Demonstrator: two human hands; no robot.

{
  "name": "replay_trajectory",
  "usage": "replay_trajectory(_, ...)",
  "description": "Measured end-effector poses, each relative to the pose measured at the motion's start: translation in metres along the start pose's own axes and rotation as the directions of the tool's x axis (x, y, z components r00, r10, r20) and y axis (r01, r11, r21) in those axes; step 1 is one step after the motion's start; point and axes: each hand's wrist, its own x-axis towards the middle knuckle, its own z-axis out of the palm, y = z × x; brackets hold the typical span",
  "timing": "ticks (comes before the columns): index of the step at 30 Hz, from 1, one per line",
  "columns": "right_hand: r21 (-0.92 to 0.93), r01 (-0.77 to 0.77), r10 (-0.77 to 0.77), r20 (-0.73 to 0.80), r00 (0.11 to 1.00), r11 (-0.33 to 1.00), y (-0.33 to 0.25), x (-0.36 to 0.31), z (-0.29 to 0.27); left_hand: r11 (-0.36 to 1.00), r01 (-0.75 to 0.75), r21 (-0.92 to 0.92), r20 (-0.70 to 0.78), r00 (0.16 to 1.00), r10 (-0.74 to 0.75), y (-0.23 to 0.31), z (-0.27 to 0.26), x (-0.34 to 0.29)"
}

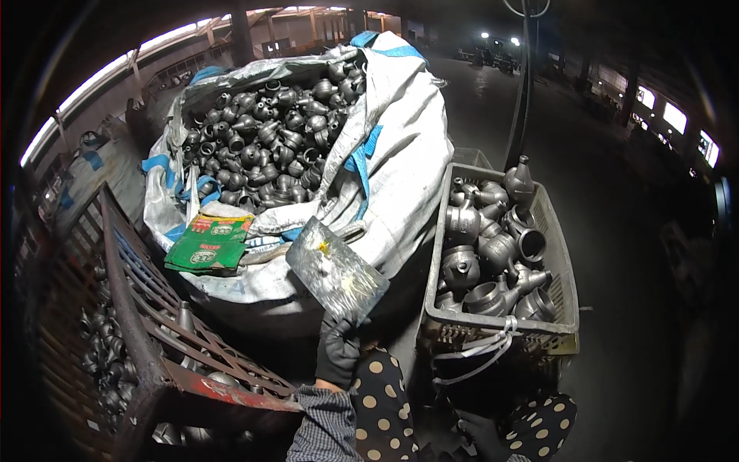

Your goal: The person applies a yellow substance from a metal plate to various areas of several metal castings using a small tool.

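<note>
My left hand, in a black glove, grips the lower edge of a flat rectangular plate. The plate is grey and shiny, with streaks and a small yellow mark. It is held up tilted in front of a big white woven bulk sack full of dark grey metal fittings. My right hand is low between my knees in deep shadow, below the crate; its dark glove barely shows and its fingers cannot be made out.
To the right, a grey plastic crate holds larger metal fittings. At the left stands a rusty slatted metal bin with more fittings inside. A green and red packet lies on the sack's near rim. A dark pole rises behind the crate.
</note>
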Motion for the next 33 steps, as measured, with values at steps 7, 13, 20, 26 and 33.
replay_trajectory(7,-0.135,0.333,-0.334,0.014,0.942,0.933,-0.086,-0.035,0.019,0.78,0.012,0.626,0.056,0.997,-0.061,-0.027,0.058,-0.118)
replay_trajectory(13,-0.587,0.68,-0.723,0.218,0.656,0.44,-0.124,-0.033,0.045,0.288,-0.113,0.951,0.155,0.98,-0.128,-0.037,0.083,-0.153)
replay_trajectory(20,-0.847,0.5,-0.725,0.23,0.65,0.18,-0.119,-0.03,0.05,0.685,0.173,0.708,-0.115,0.985,-0.13,-0.057,0.106,-0.164)
replay_trajectory(26,-0.878,0.469,-0.646,0.304,0.7,0.096,-0.112,-0.036,0.051,0.645,0.198,0.738,-0.125,0.98,-0.158,-0.058,0.093,-0.165)
replay_trajectory(33,-0.787,0.564,-0.637,0.304,0.708,0.252,-0.108,-0.034,0.045,0.7,0.223,0.679,-0.133,0.974,-0.182,-0.061,0.09,-0.159)
